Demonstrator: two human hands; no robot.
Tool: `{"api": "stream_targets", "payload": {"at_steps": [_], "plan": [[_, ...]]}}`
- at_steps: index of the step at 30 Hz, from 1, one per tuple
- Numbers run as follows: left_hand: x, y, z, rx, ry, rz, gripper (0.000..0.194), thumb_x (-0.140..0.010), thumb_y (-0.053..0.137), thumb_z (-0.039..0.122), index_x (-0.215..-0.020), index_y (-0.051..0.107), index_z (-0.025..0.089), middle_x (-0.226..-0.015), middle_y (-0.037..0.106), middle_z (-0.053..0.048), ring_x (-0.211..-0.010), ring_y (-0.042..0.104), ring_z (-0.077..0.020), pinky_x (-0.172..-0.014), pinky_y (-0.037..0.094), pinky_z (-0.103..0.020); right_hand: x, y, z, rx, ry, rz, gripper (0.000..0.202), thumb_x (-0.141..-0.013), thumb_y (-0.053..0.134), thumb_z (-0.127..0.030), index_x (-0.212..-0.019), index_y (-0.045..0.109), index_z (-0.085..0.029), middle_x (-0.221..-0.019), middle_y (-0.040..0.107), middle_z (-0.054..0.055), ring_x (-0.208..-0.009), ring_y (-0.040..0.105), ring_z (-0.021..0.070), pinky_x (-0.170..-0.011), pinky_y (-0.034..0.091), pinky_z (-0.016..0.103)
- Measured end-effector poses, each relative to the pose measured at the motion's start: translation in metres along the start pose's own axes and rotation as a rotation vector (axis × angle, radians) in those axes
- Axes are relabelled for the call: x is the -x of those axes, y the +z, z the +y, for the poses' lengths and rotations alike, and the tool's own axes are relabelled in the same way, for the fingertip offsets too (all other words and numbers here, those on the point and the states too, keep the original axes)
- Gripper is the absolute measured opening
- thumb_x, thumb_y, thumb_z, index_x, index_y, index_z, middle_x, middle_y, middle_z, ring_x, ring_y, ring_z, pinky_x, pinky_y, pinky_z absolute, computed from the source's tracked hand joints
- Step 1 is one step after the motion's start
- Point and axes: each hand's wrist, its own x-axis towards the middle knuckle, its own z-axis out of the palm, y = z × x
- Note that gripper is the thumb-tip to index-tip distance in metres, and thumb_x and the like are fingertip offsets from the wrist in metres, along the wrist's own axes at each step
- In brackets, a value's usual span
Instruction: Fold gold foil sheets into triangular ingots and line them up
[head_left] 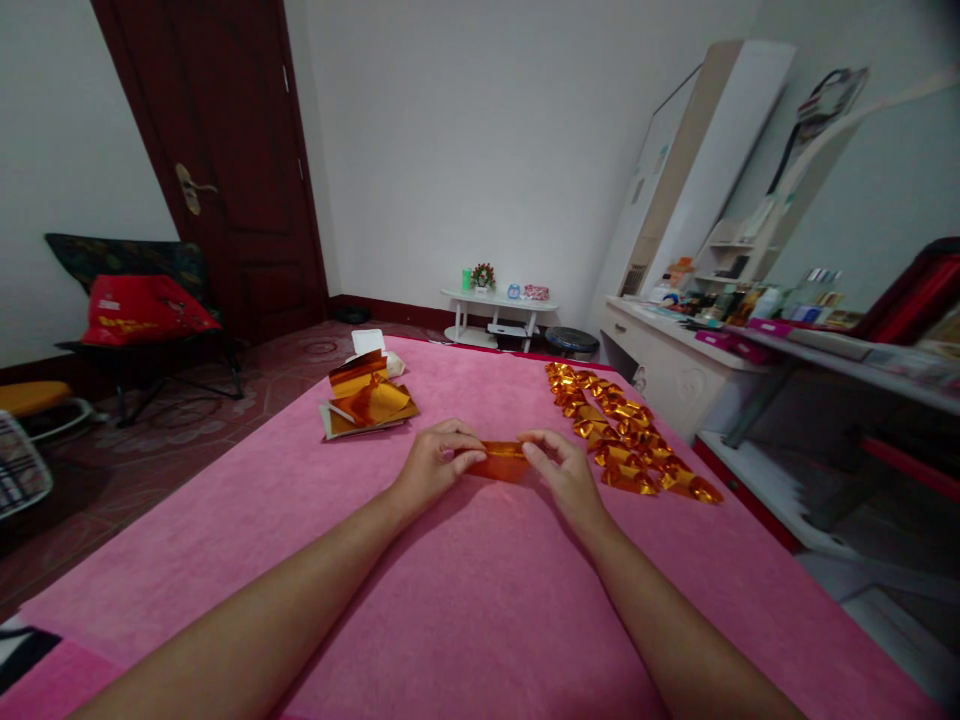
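Between my two hands a sheet of shiny gold foil paper (499,466) is held just above the pink cloth, its far edge rolled or folded over. My left hand (442,462) pinches the left end between thumb and fingers. At the other end my right hand (559,468) does the same. A stack of gold foil sheets (375,398) lies to the left, some of them curled, with a thin white strip on top. Rows of folded gold foil pieces (626,425), twisted like wrapped sweets, are spread on the right.
The pink cloth (465,600) covers the surface under my arms. A cluttered dressing table (675,340) stands along the right. Beyond the far edge are a low white table (495,303) and a round black stool (571,340). A chair with a red bag (146,310) is at left.
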Motion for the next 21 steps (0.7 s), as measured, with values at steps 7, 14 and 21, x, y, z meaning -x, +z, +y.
{"api": "stream_targets", "payload": {"at_steps": [7, 14, 21], "plan": [[0.0000, 0.0029, 0.0020, 0.062, -0.044, 0.055, 0.012, -0.076, 0.061, 0.019, -0.074, 0.072, 0.019, -0.076, 0.064, -0.005, -0.072, 0.059, -0.0150, -0.067, 0.046, -0.026, 0.0020, 0.0048, -0.0040, 0.056, -0.155, 0.052, 0.007, -0.069, 0.062, -0.018, -0.075, 0.065, -0.020, -0.086, 0.063, 0.003, -0.083, 0.059, 0.0177, -0.078, 0.046, 0.030], [0.0016, 0.0061, 0.0037, 0.090, -0.059, 0.025, 0.011, -0.076, 0.061, 0.020, -0.073, 0.072, 0.018, -0.077, 0.064, -0.005, -0.071, 0.059, -0.0147, -0.066, 0.045, -0.025, 0.0030, 0.0051, 0.0009, 0.017, -0.074, 0.125, 0.009, -0.071, 0.061, -0.022, -0.066, 0.067, -0.019, -0.076, 0.067, 0.004, -0.076, 0.061, 0.0189, -0.075, 0.046, 0.032], [0.0050, 0.0048, 0.0007, 0.145, -0.140, 0.066, 0.017, -0.078, 0.059, 0.027, -0.071, 0.071, 0.017, -0.077, 0.064, -0.005, -0.073, 0.059, -0.0153, -0.069, 0.045, -0.026, 0.0050, 0.0031, -0.0041, 0.030, -0.043, 0.223, 0.009, -0.069, 0.064, -0.026, -0.063, 0.066, -0.019, -0.071, 0.067, 0.004, -0.073, 0.061, 0.0195, -0.073, 0.048, 0.032]]}}
